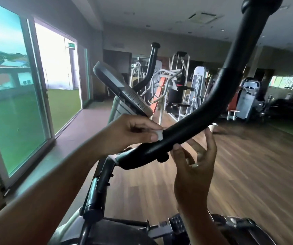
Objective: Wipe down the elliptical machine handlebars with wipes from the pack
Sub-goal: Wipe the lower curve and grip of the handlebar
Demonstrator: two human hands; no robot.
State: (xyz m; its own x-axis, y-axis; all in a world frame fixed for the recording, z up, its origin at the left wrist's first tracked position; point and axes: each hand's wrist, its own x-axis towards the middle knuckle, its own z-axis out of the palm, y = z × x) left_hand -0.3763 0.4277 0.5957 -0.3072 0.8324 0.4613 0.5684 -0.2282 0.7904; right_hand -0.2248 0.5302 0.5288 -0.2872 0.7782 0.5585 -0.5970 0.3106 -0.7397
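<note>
A thick black handlebar (218,89) of the elliptical sweeps from the top right down to the lower middle. My left hand (133,133) pinches a small white wipe (159,135) against the bar's lower stretch. Just behind and below the bar, my right hand (195,161) is raised with its fingers relaxed and spread; a white bit (213,127) shows at its fingertips, and I cannot tell whether it is part of the wipe. The machine's second handlebar (151,66) stands farther off beyond the console (122,89). The pack of wipes is not in view.
Large windows (14,96) and a sill run along the left. Weight machines (181,85) crowd the back of the room on a wooden floor (248,174). The elliptical's frame and pedal (177,223) lie below my arms.
</note>
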